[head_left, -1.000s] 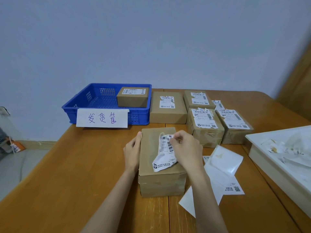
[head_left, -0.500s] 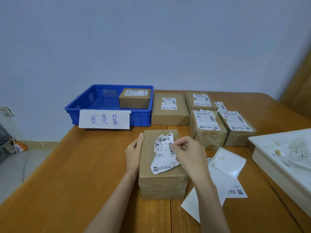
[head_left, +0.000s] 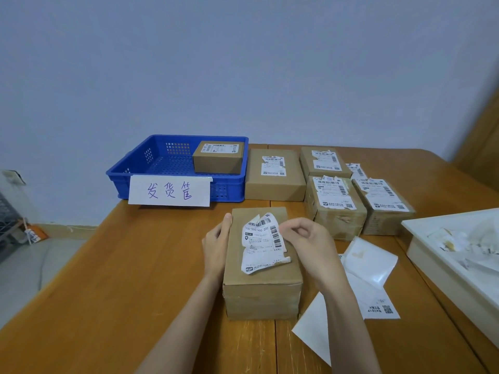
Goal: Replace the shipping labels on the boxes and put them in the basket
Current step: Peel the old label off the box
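Observation:
A brown cardboard box stands on the wooden table in front of me. Its white shipping label is torn and curls up off the lid. My left hand rests flat against the box's left side. My right hand pinches the label's right edge between thumb and fingers. The blue basket stands at the back left with a paper sign on its front and one labelled box inside.
Several labelled boxes stand at the back right of the table. Loose label sheets and backing papers lie right of my box. A white tray with paper scraps sits at the far right edge.
The label has been peeled further and now lies unrolled and flatter, with its barcode side showing. My right hand has shifted slightly right. My left hand has stayed on the box.

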The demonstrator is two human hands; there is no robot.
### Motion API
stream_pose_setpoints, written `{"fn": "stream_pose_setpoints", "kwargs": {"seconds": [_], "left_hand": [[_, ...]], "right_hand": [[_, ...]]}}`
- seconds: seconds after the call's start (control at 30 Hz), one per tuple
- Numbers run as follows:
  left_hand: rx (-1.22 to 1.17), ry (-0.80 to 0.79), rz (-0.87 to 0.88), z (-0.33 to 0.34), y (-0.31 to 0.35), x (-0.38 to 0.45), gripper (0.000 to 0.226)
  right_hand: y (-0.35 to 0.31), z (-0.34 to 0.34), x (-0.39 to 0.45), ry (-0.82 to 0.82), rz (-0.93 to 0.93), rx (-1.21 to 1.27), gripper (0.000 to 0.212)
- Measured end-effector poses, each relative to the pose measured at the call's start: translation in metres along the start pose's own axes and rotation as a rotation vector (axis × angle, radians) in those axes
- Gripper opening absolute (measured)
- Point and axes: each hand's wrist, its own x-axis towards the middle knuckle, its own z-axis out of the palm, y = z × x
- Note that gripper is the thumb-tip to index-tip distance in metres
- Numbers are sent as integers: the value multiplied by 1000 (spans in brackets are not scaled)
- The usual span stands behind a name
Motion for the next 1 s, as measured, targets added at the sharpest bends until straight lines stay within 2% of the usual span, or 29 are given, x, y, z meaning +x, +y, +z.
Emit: {"fn": "stream_pose_setpoints", "kwargs": {"seconds": [0.07, 0.1, 0.2, 0.27, 0.5, 0.7, 0.73, 0.8, 0.83, 0.9, 0.93, 1.0], "left_hand": [[-2, -2, 4, 1, 1, -1, 54], [2, -3, 6, 1, 1, -1, 54], [6, -9, 4, 0, -1, 0, 53], [19, -11, 11, 0, -2, 1, 52], [18, -3, -6, 0, 0, 0, 56], [20, 5, -3, 0, 2, 0, 55], [22, 3, -1, 0, 1, 0, 54], [33, -2, 3, 0, 2, -1, 54], [35, -4, -1, -1, 2, 0, 53], [32, -4, -1, -1, 2, -1, 52], [32, -5, 0, 0, 2, -1, 52], [23, -9, -7, 0, 2, -1, 51]], "right_hand": [[3, -2, 0, 29, 1, 38, 27], [5, -3, 0, 51, -2, 16, 29], [6, 2, -2, 101, -54, -142, 11], [8, 7, -4, 113, -76, -220, 13], [4, 11, 0, 37, -41, -207, 11], [8, 5, -3, -3, 51, 142, 8], [9, 3, -4, 0, 53, 204, 11], [13, -5, -6, 0, 23, 303, 41], [14, -10, -8, -47, -9, 340, 52], [14, -14, -14, -260, -87, 322, 57], [15, -14, -16, -352, -110, 235, 57], [20, -10, -16, -388, -124, -10, 56]]}}
